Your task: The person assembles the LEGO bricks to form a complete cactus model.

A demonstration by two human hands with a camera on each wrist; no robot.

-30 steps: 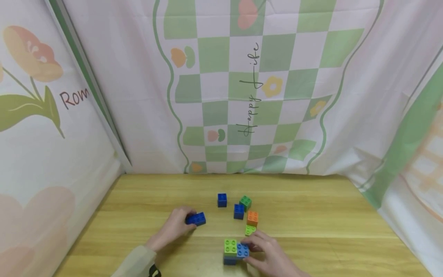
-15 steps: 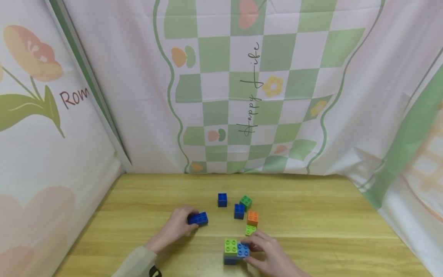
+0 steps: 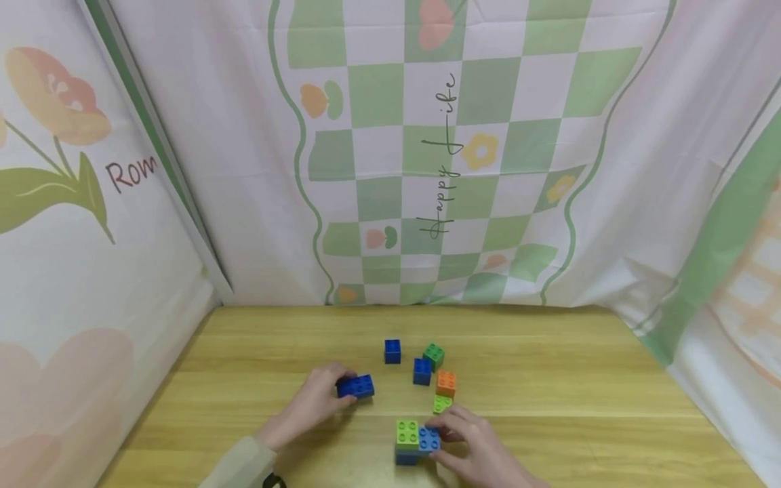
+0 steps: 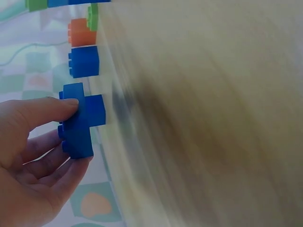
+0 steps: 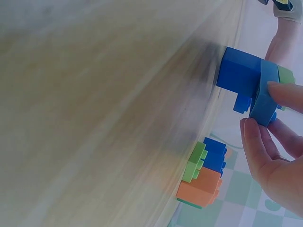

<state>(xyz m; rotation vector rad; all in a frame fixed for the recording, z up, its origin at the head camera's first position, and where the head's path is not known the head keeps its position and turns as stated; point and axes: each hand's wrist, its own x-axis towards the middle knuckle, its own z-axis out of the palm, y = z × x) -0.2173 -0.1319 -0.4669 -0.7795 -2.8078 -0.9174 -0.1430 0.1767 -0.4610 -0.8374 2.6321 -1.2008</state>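
My left hand pinches a long dark blue toy brick at its left end, left of the loose bricks. In the left wrist view the thumb lies on one side of this brick and fingertips touch its lower end. My right hand grips a lighter blue brick, thumb and fingers on opposite sides. That brick is part of a small stack near the front, beside a lime green brick on top and over a dark blue brick at the bottom.
Behind the stack stand a lime green brick, an orange brick, a blue brick and a green brick. Another blue brick stands farther back. A patterned curtain borders the wooden table.
My left hand has moved slightly to the right with the long blue brick in its fingers. The right hand and the stack have stayed in place.
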